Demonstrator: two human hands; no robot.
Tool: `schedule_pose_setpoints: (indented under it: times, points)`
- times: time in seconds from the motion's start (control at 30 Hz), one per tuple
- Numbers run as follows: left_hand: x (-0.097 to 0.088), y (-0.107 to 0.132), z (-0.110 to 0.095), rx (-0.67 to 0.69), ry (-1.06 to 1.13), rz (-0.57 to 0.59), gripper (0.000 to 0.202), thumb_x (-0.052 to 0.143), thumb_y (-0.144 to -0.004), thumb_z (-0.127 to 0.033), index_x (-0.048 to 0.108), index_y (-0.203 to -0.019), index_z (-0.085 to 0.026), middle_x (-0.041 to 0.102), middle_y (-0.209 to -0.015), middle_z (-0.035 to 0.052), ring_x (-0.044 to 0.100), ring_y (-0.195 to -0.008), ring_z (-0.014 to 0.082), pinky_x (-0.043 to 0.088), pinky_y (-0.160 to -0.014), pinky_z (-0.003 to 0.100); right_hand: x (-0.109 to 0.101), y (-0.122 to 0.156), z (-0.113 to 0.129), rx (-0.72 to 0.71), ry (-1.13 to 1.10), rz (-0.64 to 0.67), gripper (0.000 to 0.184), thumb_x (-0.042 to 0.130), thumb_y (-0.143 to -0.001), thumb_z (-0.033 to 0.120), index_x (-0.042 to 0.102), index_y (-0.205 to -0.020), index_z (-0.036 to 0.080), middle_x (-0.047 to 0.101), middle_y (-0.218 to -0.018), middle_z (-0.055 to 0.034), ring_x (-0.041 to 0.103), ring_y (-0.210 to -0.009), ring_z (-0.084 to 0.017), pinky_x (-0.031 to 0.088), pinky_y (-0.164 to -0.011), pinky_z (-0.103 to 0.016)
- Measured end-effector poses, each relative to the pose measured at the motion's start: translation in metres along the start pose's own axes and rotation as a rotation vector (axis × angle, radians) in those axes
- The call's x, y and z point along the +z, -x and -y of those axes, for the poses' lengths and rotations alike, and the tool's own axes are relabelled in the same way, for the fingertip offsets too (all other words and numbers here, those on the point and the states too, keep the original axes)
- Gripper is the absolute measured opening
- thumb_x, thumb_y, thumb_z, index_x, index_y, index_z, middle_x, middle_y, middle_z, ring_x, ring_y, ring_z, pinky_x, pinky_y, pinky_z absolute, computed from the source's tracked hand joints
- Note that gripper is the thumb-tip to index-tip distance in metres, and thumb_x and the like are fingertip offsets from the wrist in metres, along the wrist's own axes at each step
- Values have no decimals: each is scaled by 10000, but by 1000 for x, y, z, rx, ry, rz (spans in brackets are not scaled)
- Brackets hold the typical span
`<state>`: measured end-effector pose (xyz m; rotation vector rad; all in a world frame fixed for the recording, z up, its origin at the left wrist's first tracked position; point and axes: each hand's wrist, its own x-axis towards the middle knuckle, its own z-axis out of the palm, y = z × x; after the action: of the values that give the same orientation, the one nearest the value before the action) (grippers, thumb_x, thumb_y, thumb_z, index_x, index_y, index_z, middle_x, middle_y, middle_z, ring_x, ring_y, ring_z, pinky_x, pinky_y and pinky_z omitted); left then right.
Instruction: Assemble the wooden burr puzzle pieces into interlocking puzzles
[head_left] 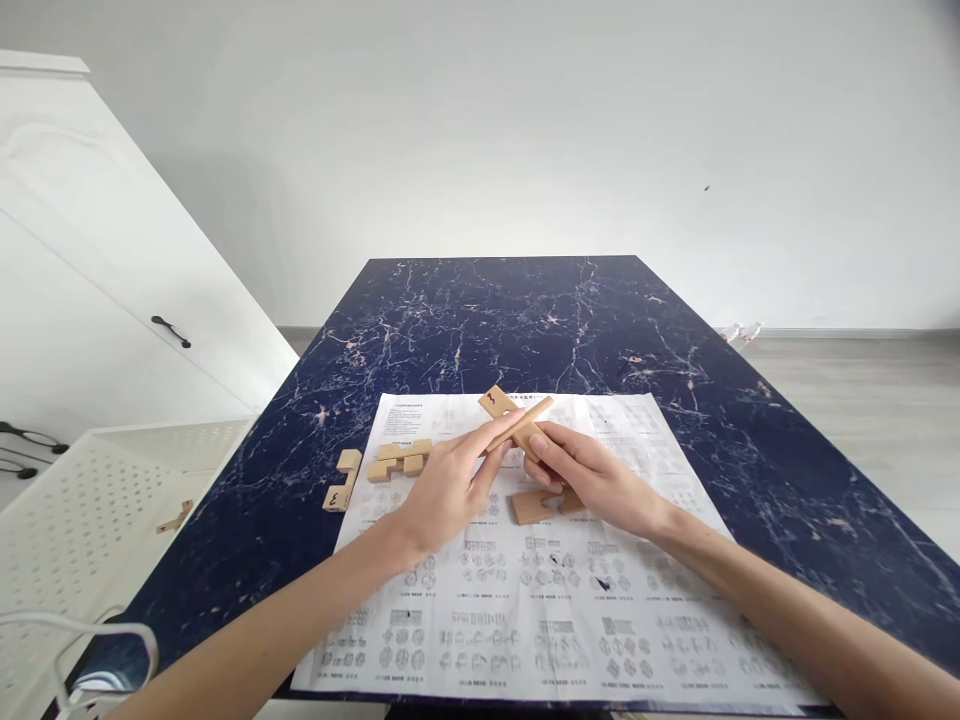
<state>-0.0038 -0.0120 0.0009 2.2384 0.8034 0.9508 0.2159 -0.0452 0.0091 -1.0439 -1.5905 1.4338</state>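
Both hands meet above the instruction sheet (540, 600) on the marble bench (525, 310). The left hand (450, 490) and right hand (592, 475) close their fingers on crossed wooden puzzle bars (514, 415), lifted for fitting; spare pieces (397, 460) lie left.

Wooden pieces (397, 460) on sheet (540, 600)

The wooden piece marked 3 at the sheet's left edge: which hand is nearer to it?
Left. The left hand lies just right of the piece marked 3; the right hand is farther right, beyond it.
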Motion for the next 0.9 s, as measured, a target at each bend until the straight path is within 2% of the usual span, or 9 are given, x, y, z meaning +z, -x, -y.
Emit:
schedule_pose_setpoints:
  times: [0.1,0.3,0.5,0.7,0.8,0.9]
  points:
    - [1,2,0,-33,-26,2,375,477,-1151,-284,552,-1517,-249,819,-1080,54,736,-749,167,624,-720,314,1,0,0,23,-33,12,458,446,-1125,655,510,-965,231,504,-791,28,386,-641,-131,362,-585,-317]
    - [6,5,2,-109,-59,-16,210,487,-1147,-360,578,-1273,-219,780,-939,34,726,-704,190,574,-623,305,3,0,-1,11,-39,-10,470,478,-1108,672,542,-996,220,572,-793,18,439,-627,-120,403,-580,-302]
    - [4,3,1,-91,-60,-24,195,490,-1143,-314,570,-1296,-223,802,-1003,43,757,-763,187,610,-690,310,2,-1,1,34,-23,1,488,513,-1080,697,558,-1005,217,647,-856,-20,524,-658,-130,448,-580,-300]
    - [3,1,0,0,-79,-91,220,541,-1130,-256,599,-1339,-219,818,-1151,78,809,-957,214,665,-831,342,1,1,4,51,-85,8,451,570,-1071,659,595,-1073,209,718,-929,-57,589,-688,-134,501,-601,-298]
    - [2,0,0,11,-45,-124,205,561,-1118,-247,631,-1308,-212,827,-1139,81,820,-962,217,683,-843,349,1,1,5,63,-97,5,453,583,-1061,658,615,-1103,207,744,-963,-77,646,-724,-154,546,-633,-319]
    - [1,-1,-3,-23,23,-147,172,582,-1112,-283,663,-1245,-209,825,-1184,88,822,-1031,232,691,-923,386,1,0,4,30,-84,-1,472,591,-1051,663,638,-1122,199,758,-965,-85,677,-741,-170,589,-707,-360]
